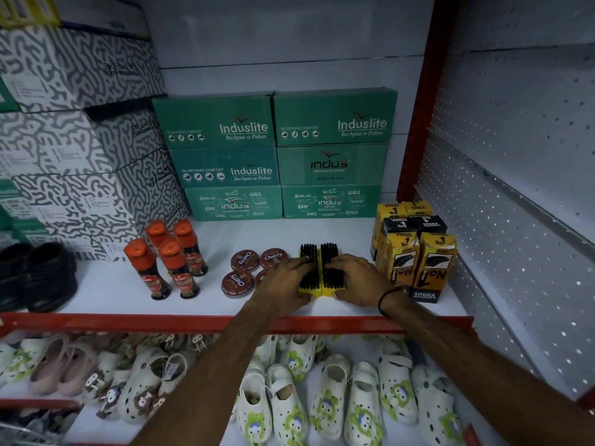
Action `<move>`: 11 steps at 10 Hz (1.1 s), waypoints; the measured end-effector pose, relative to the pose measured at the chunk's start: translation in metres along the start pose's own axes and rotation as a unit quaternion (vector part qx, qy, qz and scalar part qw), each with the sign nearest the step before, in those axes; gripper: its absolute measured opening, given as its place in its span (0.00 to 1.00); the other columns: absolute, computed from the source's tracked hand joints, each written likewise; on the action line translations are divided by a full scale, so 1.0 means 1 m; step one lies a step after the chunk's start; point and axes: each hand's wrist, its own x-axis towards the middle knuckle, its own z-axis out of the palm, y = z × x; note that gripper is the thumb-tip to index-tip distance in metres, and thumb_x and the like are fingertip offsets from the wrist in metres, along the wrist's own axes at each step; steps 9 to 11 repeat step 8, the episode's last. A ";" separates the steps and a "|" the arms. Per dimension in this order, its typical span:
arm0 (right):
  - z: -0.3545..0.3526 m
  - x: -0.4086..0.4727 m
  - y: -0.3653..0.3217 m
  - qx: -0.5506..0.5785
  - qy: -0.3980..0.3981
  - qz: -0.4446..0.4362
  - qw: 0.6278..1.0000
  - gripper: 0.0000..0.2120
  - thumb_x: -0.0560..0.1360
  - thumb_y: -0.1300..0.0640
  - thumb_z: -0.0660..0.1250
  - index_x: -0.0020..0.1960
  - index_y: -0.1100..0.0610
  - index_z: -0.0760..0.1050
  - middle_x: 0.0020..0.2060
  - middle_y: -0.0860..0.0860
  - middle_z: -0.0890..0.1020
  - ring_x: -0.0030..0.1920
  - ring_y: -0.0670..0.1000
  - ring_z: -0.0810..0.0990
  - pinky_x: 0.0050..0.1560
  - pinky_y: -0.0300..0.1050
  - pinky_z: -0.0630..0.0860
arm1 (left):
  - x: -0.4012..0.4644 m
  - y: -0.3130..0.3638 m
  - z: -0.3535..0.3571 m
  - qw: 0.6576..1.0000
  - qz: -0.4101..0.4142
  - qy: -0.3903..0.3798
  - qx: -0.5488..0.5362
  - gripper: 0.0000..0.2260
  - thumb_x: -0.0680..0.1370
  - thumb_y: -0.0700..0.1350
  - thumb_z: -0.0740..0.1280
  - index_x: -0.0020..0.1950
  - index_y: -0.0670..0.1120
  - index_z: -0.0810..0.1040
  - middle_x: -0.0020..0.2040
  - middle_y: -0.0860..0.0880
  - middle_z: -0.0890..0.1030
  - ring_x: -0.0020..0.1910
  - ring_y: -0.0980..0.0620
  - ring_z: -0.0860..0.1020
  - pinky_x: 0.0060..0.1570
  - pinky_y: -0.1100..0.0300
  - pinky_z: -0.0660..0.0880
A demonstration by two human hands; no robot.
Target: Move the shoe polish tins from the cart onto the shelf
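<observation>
Both hands rest on a pair of yellow-backed shoe brushes (322, 272) that lie side by side, bristles up and touching each other, near the front of the white shelf (273, 233). The left hand (283, 284) lies over the left brush with its fingers (301, 263) spread across the black bristles and curled around the outer edge, pressing on it rather than lifting it; the right hand (357, 280) mirrors this on the right brush, fingers draped over the bristles and thumb low at the yellow front end. A dark band (388, 300) circles the right wrist. The shoe polish tins (246, 268), four brown round tins marked Cherry, sit flat on the shelf at nine o'clock from the brushes, grouped two by two; the near right one is mostly hidden under the left hand. Farther toward nine o'clock stand four upright polish bottles (167, 259) with orange caps. At three o'clock from the brushes stands a cluster of yellow and black Venus cartons (415, 249), upright and packed together. At twelve o'clock, against the back wall, green shoeboxes (277, 156) are stacked in two columns of three. Black shoes (35, 275) sit at the far left of the shelf. Below the red shelf edge (128, 321), at six o'clock, white clogs (322, 391) fill the lower shelf.
</observation>
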 end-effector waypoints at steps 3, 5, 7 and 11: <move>0.000 0.001 0.001 0.003 0.001 0.000 1.000 0.34 0.69 0.57 0.77 0.73 0.56 0.73 0.73 0.55 0.73 0.73 0.56 0.72 0.73 0.48 0.69 | 0.001 -0.002 0.003 1.000 -0.001 0.003 0.002 0.34 0.73 0.51 0.73 0.78 0.49 0.67 0.79 0.47 0.68 0.74 0.43 0.69 0.70 0.46 0.70; 0.000 0.000 0.000 0.008 0.007 -0.002 1.000 0.33 0.69 0.58 0.77 0.73 0.55 0.74 0.72 0.55 0.74 0.72 0.57 0.73 0.72 0.48 0.69 | 0.001 -0.003 0.005 1.000 0.003 0.008 0.001 0.34 0.73 0.51 0.74 0.77 0.49 0.67 0.78 0.47 0.69 0.74 0.43 0.70 0.68 0.44 0.71; 0.000 0.000 -0.001 0.002 0.005 -0.005 1.000 0.33 0.68 0.57 0.78 0.72 0.55 0.74 0.71 0.55 0.75 0.71 0.57 0.73 0.71 0.48 0.70 | 0.000 -0.003 0.004 1.000 0.003 0.013 -0.001 0.34 0.73 0.51 0.74 0.77 0.49 0.67 0.78 0.47 0.69 0.73 0.42 0.70 0.66 0.44 0.73; -0.002 0.002 -0.005 0.009 0.022 -0.009 1.000 0.35 0.70 0.53 0.76 0.75 0.55 0.71 0.71 0.56 0.75 0.70 0.57 0.74 0.69 0.47 0.71 | -0.002 -0.005 0.006 1.000 -0.001 0.013 -0.005 0.36 0.73 0.54 0.72 0.79 0.50 0.63 0.80 0.47 0.64 0.76 0.41 0.66 0.69 0.44 0.71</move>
